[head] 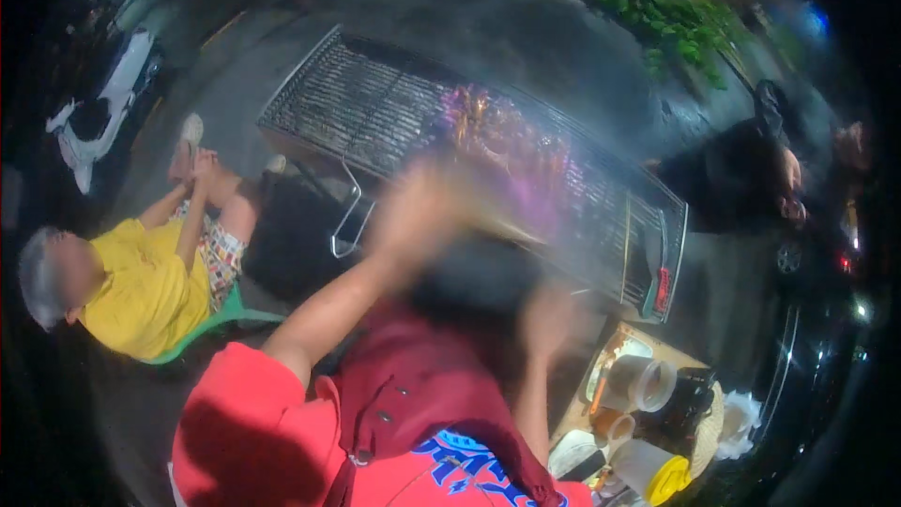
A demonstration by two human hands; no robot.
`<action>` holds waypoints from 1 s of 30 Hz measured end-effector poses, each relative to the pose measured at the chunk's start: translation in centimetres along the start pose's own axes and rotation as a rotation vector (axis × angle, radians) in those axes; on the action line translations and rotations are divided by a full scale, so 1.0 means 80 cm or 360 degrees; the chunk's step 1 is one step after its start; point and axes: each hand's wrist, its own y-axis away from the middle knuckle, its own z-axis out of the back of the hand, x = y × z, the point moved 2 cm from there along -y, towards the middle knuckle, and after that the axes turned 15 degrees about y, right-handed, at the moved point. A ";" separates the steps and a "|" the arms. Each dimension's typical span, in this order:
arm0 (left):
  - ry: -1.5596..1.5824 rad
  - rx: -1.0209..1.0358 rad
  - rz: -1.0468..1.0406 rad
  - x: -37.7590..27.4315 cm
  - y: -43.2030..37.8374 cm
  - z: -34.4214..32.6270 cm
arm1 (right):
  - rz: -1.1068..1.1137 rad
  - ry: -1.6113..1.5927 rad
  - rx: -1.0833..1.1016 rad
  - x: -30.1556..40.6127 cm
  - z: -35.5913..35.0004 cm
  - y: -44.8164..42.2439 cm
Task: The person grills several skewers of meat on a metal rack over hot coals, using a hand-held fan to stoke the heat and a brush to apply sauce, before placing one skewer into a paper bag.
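A long charcoal grill (366, 91) with a wire grate stretches before me. Skewered food (482, 116) lies on the middle of the grate, amid smoke and a purple glow. My left hand (422, 204), strongly blurred, is over the grill's near edge. From it a blurred tan object (517, 225), too smeared to name, reaches right toward the food. My right hand (552, 317) is lower and to the right, just short of the near edge. Its fingers are blurred, and I cannot tell whether it holds anything.
A bent wire handle (345, 225) juts from the grill's near side. A red-handled tool (662, 289) rests at the right end. Plastic containers (637, 384) crowd a small table (665, 341). A seated person (148, 282) is at left; a darkly dressed person (739, 169) is at right.
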 end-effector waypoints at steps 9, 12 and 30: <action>0.0299 0.0017 0.0511 0.190 0.024 -0.081 | 0.0211 0.0033 -0.0034 -0.006 -0.023 0.005; 0.0668 0.0150 0.0546 0.225 0.011 -0.093 | 0.0202 -0.0007 -0.0057 -0.011 -0.017 0.003; 0.1029 0.0045 0.0504 0.331 0.064 -0.120 | 0.0155 -0.0273 0.0099 -0.003 0.001 -0.007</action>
